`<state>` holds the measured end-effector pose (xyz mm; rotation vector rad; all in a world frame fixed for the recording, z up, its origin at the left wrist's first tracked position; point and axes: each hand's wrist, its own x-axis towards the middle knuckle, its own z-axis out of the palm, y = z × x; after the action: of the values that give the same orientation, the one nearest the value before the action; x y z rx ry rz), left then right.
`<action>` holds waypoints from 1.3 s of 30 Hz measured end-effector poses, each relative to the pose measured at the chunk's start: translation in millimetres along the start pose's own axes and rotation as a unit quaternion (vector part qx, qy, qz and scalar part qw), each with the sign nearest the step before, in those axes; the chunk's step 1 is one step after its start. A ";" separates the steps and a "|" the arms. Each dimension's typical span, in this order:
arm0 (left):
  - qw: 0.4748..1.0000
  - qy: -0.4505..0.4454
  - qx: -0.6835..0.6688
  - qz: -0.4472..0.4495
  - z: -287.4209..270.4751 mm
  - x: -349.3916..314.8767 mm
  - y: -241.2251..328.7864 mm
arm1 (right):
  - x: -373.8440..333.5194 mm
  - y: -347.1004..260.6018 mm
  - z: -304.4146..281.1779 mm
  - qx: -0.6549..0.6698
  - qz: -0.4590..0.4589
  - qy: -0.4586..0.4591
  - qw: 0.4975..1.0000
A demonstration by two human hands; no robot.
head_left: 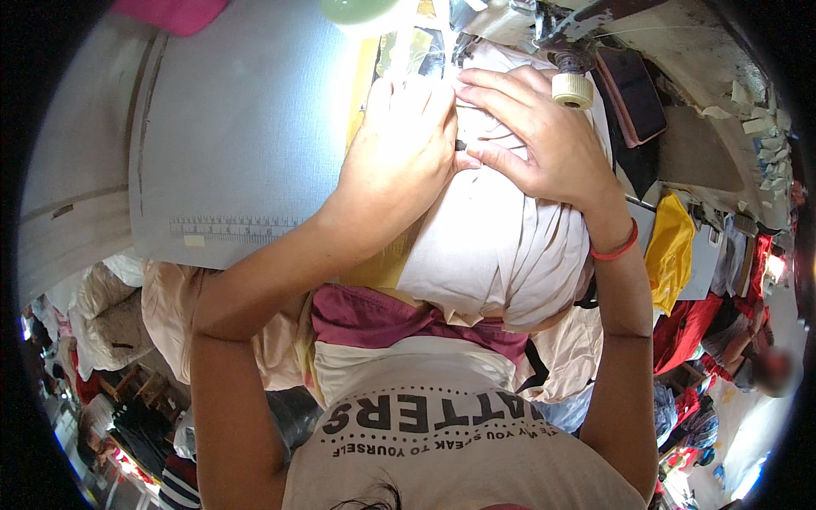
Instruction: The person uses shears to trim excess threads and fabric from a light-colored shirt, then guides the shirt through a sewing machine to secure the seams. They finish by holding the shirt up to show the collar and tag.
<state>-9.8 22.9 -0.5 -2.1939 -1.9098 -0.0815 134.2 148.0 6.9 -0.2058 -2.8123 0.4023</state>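
Note:
A pale, near-white cloth (484,246) lies bunched on the worktop and hangs over its front edge toward my lap. My left hand (395,140) is closed at the cloth's left edge, beside the sewing machine's needle area (429,51). Bright lamp glare washes out its fingertips. A small dark tip (461,145) shows by its thumb; what it belongs to is hidden. My right hand (544,132), with a red band at the wrist, rests on the cloth with fingers stretched out. Its thumb is close to the left thumb.
A grey worktop (238,144) with a printed ruler extends left. A yellow strip (374,268) runs along the cloth. A cream knob (572,90) juts down near my right hand. Beyond it lies a phone (633,93). Yellow fabric (670,246) hangs at right; another person (765,370) sits farther off.

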 end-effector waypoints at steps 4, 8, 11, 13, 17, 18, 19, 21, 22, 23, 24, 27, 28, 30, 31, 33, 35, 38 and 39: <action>0.999 -0.001 -0.040 -0.014 1.5 -1.3 -0.1 | 0.1 -0.3 -1.0 0.009 -0.001 -0.003 1.000; 0.997 0.031 -0.061 -0.025 4.3 -4.3 -0.3 | 0.7 -2.3 1.4 -0.007 0.000 0.006 1.000; 0.998 0.020 -0.057 -0.027 1.9 -3.9 1.0 | 1.6 -3.6 0.7 0.002 0.004 0.009 1.000; 0.998 0.029 -0.060 -0.022 3.2 -3.4 1.5 | 0.3 -3.1 1.0 -0.002 0.002 0.010 1.000; 0.997 0.062 -0.048 -0.017 6.7 -3.1 2.5 | -2.0 0.2 4.3 -0.025 -0.019 0.024 0.999; 0.997 0.059 -0.042 -0.017 6.2 -3.1 2.5 | -2.1 -0.2 4.7 -0.027 -0.024 0.031 0.999; 0.998 0.057 -0.036 -0.016 5.9 -3.0 2.3 | -2.0 -0.3 4.3 -0.021 -0.021 0.024 0.999; 0.998 0.021 -0.051 -0.027 4.0 -2.7 2.4 | -1.2 -1.2 3.2 -0.008 -0.015 0.012 1.000; 0.998 0.004 -0.059 -0.033 3.1 -1.8 2.7 | -1.5 -1.1 2.9 -0.008 -0.014 0.012 1.000; 0.998 0.007 -0.055 -0.031 2.0 -2.1 2.7 | -1.4 -1.3 2.9 -0.008 -0.013 0.012 1.000; 0.998 0.009 -0.051 -0.030 0.5 -3.6 2.5 | -1.3 -1.5 2.8 -0.007 -0.012 0.013 1.000; 0.997 0.024 -0.072 -0.025 -2.5 -6.6 -2.2 | -3.7 0.1 3.6 -0.018 -0.005 0.009 1.000; 0.996 0.029 -0.083 -0.023 -4.2 -8.7 -5.8 | -3.4 0.4 4.1 -0.015 -0.006 0.011 1.000; 0.991 0.020 -0.134 -0.010 -10.9 -13.2 -14.0 | -2.7 1.2 4.9 -0.007 -0.009 0.016 1.000; 0.987 0.015 -0.161 -0.003 -12.3 -14.9 -17.0 | -3.1 1.3 5.5 -0.007 -0.009 0.018 1.000; 0.980 0.007 -0.200 -0.005 -10.1 -14.5 -21.6 | -4.2 1.8 6.3 -0.006 -0.008 0.023 1.000; 0.974 0.012 -0.224 -0.010 -8.3 -12.8 -23.7 | -3.4 1.5 6.2 -0.008 -0.010 0.025 1.000; 0.973 0.034 -0.228 -0.010 -4.8 -10.8 -24.9 | -1.7 0.9 4.7 -0.005 -0.012 0.016 1.000; 0.975 0.037 -0.220 -0.005 -3.5 -10.3 -25.2 | -1.1 0.6 4.4 -0.003 -0.012 0.012 1.000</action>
<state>-35.8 15.3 4.4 -2.4026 -2.0123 -0.6351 133.9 147.3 2.3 -0.1761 -2.7909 0.3828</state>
